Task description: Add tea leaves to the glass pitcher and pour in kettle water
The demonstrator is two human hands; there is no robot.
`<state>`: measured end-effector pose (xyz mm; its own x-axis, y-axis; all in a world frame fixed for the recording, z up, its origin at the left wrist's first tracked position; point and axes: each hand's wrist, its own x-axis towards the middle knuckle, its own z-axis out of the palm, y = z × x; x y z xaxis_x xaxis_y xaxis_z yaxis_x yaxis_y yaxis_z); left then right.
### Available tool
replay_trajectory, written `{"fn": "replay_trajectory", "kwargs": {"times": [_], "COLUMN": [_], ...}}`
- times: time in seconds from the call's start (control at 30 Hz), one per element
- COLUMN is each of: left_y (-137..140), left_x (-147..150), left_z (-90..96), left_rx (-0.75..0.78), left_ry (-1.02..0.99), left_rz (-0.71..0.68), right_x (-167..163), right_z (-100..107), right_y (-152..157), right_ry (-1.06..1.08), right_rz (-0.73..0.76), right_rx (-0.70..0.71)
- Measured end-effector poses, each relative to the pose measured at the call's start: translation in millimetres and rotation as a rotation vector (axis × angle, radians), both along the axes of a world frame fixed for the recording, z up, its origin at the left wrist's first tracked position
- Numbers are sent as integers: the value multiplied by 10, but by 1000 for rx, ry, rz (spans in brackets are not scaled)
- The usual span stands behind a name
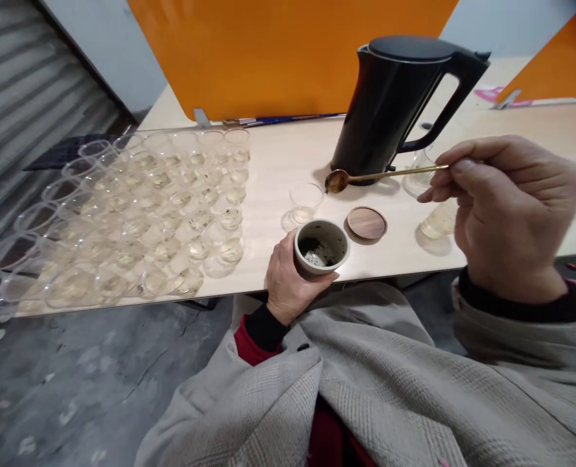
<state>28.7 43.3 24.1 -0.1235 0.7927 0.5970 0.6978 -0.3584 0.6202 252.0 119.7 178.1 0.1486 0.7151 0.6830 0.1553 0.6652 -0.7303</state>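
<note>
While the left hand [288, 279] wraps closed around a small jar [322, 248] at the table [278, 162] edge, the right hand [506, 214] pinches a gold spoon [385, 174]; spoon bowl sits above the jar, beside the kettle [395, 104]; wooden lid [366, 223] lies just right of the jar; glass cups [146, 207] stand left of it

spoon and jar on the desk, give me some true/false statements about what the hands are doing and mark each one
1. The right hand holds a gold spoon by its handle. True.
2. The left hand grips a small ceramic jar at the table edge. True.
3. The wooden lid sits on the jar. False: it lies on the table beside the open jar.
4. The spoon bowl is inside the jar. False: it hovers above a small glass cup near the black kettle.
5. Many clear cups stand in rows to the left. True.
</note>
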Motion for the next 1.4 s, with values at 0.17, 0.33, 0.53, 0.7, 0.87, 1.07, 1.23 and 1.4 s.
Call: {"fn": "replay_trajectory", "kwargs": {"times": [0.17, 0.33, 0.53, 0.7, 0.87, 1.07, 1.23, 1.4], "left_y": [0, -7, -6, -1, 13, 28, 32, 32], "left_x": [1, -2, -4, -8, -23, -8, -7, -13], "left_z": [13, 32, 25, 10, -18, -14, 2, -2], "left_rx": [-15, -20, -4, -30, -32, -37, -44, -31], "left_ry": [-20, -22, -24, -45, -79, -103, -86, -72], "left_rz": [-11, -15, -14, -4, -7, 6, 20, 18], "right_x": [-230, -387, -307, -125, 242, 981, 1448, 1544], "right_z": [-327, -586, -533, -519, -308, -30, -87, -302], "right_y": [140, 197, 247, 345, 382, 522, 948, 1295], "right_ry": [-221, -704, -561, -247, 0, -46, -124, -247], "right_rz": [-71, -117, -134, -75, -154, -518, -701, -693], "right_rx": [137, 247, 176, -72, -203, -102, -353, -640]}}
